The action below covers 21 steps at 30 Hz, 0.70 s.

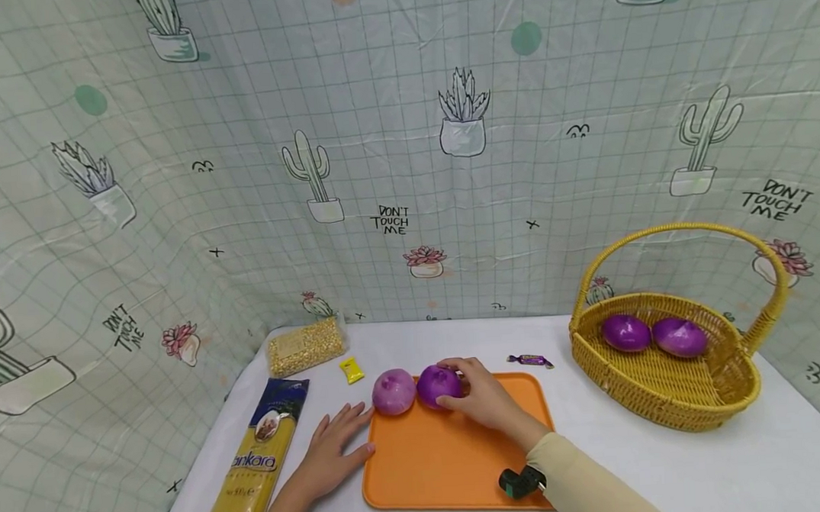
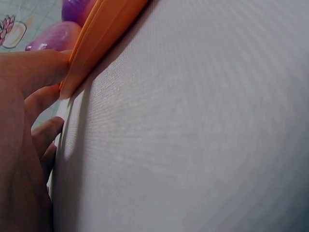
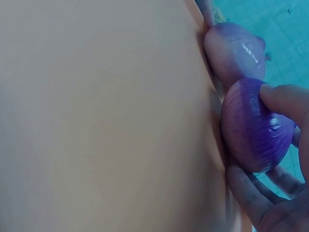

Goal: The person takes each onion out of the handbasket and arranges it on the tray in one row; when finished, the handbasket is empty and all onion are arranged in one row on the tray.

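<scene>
At the far edge of an orange tray (image 1: 454, 468), my right hand (image 1: 483, 398) holds a dark purple onion (image 1: 435, 387) between thumb and fingers. In the right wrist view the thumb lies on top of that onion (image 3: 256, 125) and the other fingers curl round its side. A paler purple onion (image 1: 393, 392) sits beside it at the tray's far left corner, close against it. My left hand (image 1: 332, 454) lies with extended fingers at the tray's left side. In the left wrist view its thumb and a finger touch the tray's rim (image 2: 91, 53).
A yellow wicker basket (image 1: 636, 399) with a tall handle stands at right, holding two purple onions (image 1: 626, 333). Behind the tray lies a purple-wrapped candy (image 1: 530, 361). On the left are a spaghetti pack (image 1: 257, 461), a bag of yellow kernels (image 1: 307, 346) and a small yellow packet (image 1: 352, 370).
</scene>
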Tool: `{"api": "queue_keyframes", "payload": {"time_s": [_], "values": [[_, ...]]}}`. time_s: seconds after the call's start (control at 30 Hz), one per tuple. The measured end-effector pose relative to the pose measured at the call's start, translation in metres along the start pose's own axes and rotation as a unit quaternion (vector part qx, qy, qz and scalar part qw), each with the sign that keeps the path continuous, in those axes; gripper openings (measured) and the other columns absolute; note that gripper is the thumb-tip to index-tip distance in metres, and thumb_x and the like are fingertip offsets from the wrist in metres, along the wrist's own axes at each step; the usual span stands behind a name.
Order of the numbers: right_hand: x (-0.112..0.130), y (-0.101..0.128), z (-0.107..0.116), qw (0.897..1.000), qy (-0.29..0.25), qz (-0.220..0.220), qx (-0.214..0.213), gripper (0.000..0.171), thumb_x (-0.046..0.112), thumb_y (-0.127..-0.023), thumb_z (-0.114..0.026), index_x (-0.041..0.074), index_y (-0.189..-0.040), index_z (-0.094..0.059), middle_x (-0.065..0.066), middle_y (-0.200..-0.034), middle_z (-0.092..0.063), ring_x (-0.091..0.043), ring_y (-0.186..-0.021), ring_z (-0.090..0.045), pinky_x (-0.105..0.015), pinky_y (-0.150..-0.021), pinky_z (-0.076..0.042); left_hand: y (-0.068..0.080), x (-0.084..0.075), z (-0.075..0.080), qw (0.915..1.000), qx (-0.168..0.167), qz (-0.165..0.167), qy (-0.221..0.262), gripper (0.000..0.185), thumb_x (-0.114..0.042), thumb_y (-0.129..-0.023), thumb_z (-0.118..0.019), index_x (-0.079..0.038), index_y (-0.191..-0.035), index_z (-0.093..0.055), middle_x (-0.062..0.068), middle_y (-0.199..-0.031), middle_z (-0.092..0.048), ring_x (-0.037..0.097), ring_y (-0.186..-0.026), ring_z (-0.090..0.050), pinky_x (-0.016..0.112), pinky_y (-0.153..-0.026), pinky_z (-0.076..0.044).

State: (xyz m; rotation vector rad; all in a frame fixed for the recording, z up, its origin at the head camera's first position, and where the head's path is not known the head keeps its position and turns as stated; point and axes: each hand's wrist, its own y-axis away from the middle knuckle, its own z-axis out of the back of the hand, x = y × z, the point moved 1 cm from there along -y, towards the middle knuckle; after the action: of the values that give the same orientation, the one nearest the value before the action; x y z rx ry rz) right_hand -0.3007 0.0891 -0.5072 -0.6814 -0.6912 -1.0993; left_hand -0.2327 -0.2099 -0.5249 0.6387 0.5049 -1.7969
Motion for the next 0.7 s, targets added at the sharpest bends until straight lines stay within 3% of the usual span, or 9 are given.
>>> {"api": "queue_keyframes", "payload": {"time_s": [0.33, 0.7], "values": [[0.0002, 0.0022, -0.0002, 1.000, -0.005, -0.012, -0.006, 0.062, 0.033, -0.084, -0.085, 0.018, -0.139, -0.059, -0.011, -0.132, -0.055, -0.033, -0.117, -0.062, -0.051, -0.095, -0.056, 0.0007, -0.0020, 0.0014, 1.0000, -0.003, -0.002, -0.001, 0.060, -0.040, -0.097, -0.067, -0.013, -0.149, -0.053, 0.015, -0.159, -0.041, 0.041, -0.151, -0.024, 0.065, -0.121, -0.001], [-0.0016, 0.0056, 0.0020, 1.000, -0.012, -0.013, -0.006, 0.072, 0.032, -0.083, -0.086, 0.012, -0.144, -0.054, -0.012, -0.131, -0.056, -0.032, -0.116, -0.063, -0.045, -0.093, -0.058, 0.0001, -0.0020, 0.0004, 1.0000, -0.002, -0.002, -0.001, 0.060, -0.040, -0.098, -0.066, -0.013, -0.149, -0.053, 0.014, -0.160, -0.040, 0.041, -0.152, -0.023, 0.064, -0.121, -0.001]]}}
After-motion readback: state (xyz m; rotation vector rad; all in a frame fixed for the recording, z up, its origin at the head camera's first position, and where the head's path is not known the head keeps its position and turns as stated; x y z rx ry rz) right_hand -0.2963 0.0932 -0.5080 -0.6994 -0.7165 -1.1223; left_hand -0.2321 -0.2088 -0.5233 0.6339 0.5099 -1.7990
